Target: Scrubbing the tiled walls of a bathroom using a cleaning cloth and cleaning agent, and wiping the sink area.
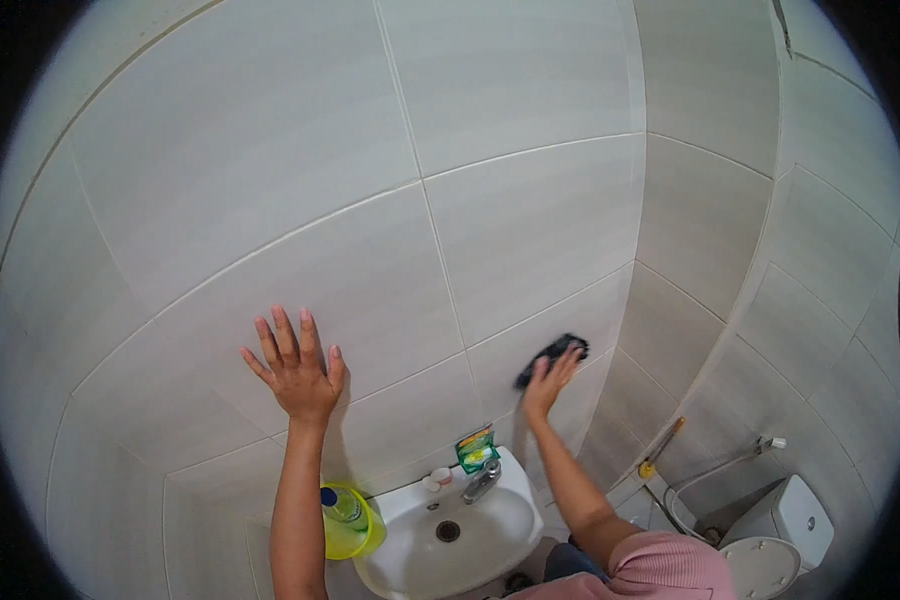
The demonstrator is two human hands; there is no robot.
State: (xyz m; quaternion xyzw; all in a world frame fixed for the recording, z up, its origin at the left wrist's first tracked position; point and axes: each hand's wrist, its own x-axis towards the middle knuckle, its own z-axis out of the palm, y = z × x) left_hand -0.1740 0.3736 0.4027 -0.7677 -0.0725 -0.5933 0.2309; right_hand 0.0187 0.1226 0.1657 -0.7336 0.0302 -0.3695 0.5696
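My left hand (300, 382) lies flat with spread fingers against the light tiled wall (345, 262), holding nothing. To the right, my right hand (550, 381) presses a dark cloth or scrubbing pad (551, 358) against the same wall, near the corner. The pad looks slightly blurred, and its exact kind is unclear. Below and between my arms is a white washbasin (480, 555) with a chrome tap (483, 481). A green and yellow packet (478, 451) stands on its back rim behind the tap.
A yellow-green bucket (375, 531) holding a clear bottle (347, 511) with a blue cap is left of the basin. Small white round items (436, 478) sit on the basin rim. A toilet (802, 517), a spray hose (675, 495) and a yellow-handled tool (661, 448) are at the lower right.
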